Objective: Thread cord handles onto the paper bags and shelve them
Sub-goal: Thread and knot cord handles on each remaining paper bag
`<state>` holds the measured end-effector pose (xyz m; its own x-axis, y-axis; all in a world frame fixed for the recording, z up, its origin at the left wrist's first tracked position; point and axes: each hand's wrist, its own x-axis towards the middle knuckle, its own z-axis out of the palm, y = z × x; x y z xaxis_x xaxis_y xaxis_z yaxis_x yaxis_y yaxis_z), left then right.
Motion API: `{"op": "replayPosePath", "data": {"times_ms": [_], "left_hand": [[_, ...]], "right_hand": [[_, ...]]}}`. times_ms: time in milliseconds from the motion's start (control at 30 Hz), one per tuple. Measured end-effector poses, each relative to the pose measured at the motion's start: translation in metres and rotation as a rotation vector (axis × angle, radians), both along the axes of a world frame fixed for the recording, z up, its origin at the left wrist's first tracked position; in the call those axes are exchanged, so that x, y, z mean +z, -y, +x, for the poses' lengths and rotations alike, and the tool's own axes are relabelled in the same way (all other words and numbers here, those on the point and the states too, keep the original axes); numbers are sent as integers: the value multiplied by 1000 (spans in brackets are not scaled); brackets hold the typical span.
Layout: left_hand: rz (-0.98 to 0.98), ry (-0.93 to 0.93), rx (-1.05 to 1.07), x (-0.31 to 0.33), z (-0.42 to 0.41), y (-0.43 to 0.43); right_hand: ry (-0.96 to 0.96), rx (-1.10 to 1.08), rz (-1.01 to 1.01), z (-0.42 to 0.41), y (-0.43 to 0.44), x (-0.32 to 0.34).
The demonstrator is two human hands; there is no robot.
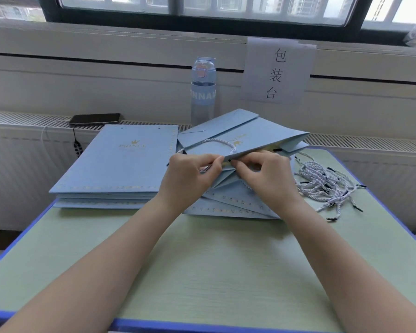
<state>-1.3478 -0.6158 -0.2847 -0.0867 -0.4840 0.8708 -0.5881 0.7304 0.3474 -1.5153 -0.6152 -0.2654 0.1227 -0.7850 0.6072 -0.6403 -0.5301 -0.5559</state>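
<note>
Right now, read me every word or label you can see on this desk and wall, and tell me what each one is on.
"PRINCE", gold, under a crown: top bag of the flat stack.
"包装台", written downward: paper sign on the wall.
"NNAK", cut off at both sides: water bottle band.
Small line under "PRINCE": too small to read.
Gold print on the held bag: blurred, unreadable.

Bright, even daylight from the window [202, 6] straight ahead. Below it the desk [202, 272] shows only faint soft shadows and no hard glare. The window frame bows from the wide-angle lens. The cord pile [327, 183], below the window's right end, looks slightly smeared, perhaps from compression.
</note>
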Motion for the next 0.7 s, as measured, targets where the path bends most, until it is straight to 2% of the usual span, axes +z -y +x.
{"op": "replayPosePath", "data": {"times_ms": [133, 233, 333, 433, 500, 567, 633, 700], "left_hand": [[49, -37, 19, 3, 4, 2], [70, -36, -2, 2, 5, 3], [126, -36, -50, 1, 5, 1], [170, 93, -110, -1, 8, 3], [169, 218, -153, -3, 7, 3], [165, 300, -188, -4, 5, 1], [171, 287, -209, -2, 3, -1], [100, 219, -102, 0, 6, 3]], "right_hand": [[-52, 64, 11, -9, 2, 3], [-76, 72, -120, -17, 4, 7], [-62, -86, -357, -24, 5, 11], [-13, -187, -419, -34, 9, 15], [-78, -157, -284, -36, 12, 11], [-174, -17, -31, -32, 14, 3], [-353, 129, 145, -26, 14, -5], [-472, 183, 184, -23, 14, -9]]}}
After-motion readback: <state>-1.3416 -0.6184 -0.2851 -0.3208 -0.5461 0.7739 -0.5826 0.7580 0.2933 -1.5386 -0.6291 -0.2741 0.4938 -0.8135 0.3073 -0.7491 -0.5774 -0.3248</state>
